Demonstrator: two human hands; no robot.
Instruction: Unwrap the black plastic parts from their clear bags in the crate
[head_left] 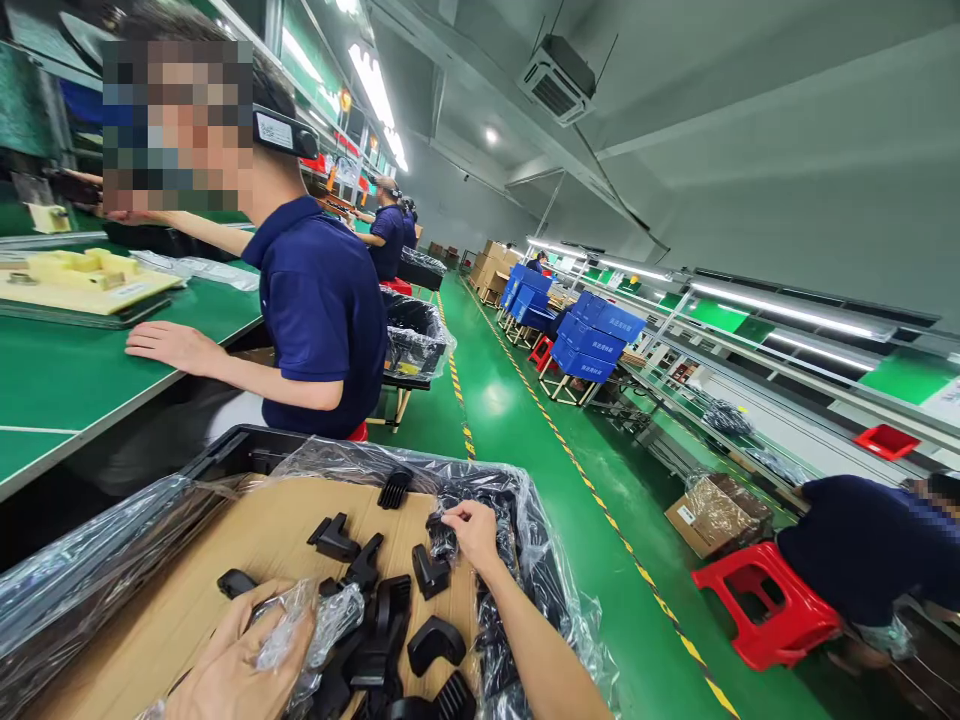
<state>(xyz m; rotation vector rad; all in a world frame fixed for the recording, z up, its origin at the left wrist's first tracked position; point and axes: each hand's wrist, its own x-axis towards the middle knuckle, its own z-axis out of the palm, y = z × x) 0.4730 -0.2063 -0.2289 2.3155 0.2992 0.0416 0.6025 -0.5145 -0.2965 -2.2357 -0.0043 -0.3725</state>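
Note:
My right hand (472, 532) reaches into a black bin (225, 455) lined with clear plastic and pinches a small black plastic part (442, 522) at the far side. My left hand (232, 665) sits at the bottom edge, fingers closed on a crumpled clear plastic bag (315, 620). Several black plastic parts (390, 615) lie loose on a brown cardboard sheet (247, 540) inside the bin.
A co-worker in a navy shirt (322, 310) sits close on the left at a green workbench (67, 370). A green aisle (525, 430) runs ahead, with blue crates (596, 335) and a red stool (765, 600) on the right, where another person crouches.

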